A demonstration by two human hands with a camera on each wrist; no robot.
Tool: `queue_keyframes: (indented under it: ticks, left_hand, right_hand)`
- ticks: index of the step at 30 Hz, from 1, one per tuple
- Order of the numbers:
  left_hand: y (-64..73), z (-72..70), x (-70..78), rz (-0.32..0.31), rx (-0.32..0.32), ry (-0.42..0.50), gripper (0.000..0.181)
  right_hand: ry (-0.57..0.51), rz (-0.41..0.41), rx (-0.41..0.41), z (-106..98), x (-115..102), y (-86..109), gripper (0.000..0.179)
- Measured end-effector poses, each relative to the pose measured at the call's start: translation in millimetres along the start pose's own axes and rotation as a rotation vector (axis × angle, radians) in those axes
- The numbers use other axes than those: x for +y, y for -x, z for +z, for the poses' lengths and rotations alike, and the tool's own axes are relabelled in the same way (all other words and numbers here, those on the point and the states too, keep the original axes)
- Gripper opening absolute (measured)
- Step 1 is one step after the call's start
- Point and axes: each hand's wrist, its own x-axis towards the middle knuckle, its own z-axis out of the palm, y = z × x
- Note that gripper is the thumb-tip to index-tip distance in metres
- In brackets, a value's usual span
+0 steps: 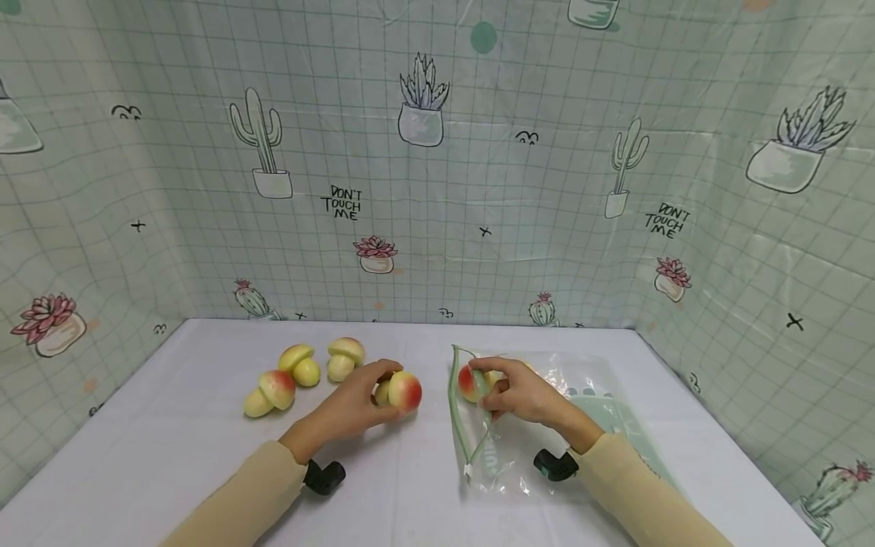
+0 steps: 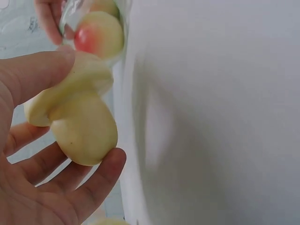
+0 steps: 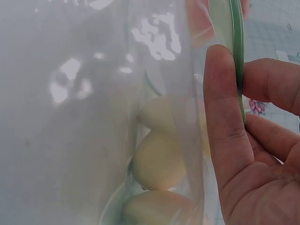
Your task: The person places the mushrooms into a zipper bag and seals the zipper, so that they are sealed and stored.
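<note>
My left hand [image 1: 355, 396] grips a mushroom-shaped piece [image 1: 406, 391], pale yellow with a red blush on its cap, just above the white table. In the left wrist view its plump stem [image 2: 86, 126] shows between thumb and fingers. To the right, a clear zip bag [image 1: 513, 463] lies with its green-edged mouth [image 1: 453, 395] towards the left hand. My right hand [image 1: 522, 391] pinches that green edge [image 3: 238, 47] between thumb and fingers, lifting it. Several similar mushrooms [image 3: 159, 159] are inside the bag, partly veiled by plastic glare and the hand.
Three more mushrooms [image 1: 270, 393] lie on the table left of the left hand. A pale green tray-like thing [image 1: 611, 418] is at the right, partly covered by the bag and sleeve. A patterned cloth [image 1: 437, 190] hangs behind the table [image 1: 396, 501].
</note>
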Motion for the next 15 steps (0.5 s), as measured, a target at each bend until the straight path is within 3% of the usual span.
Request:
queue_keyframes:
  ticks: [6, 15]
  left_hand:
    - [-11.1, 9.8, 2.6, 0.027, 0.026, 0.002, 0.058]
    - [-26.3, 25.1, 7.5, 0.001, 0.018, -0.006, 0.060]
  right_hand:
    - [0.014, 0.009, -0.005, -1.1, 0.4, -0.4, 0.062]
    - [0.022, 0.015, 0.001, -0.7, -0.4, 0.9, 0.064]
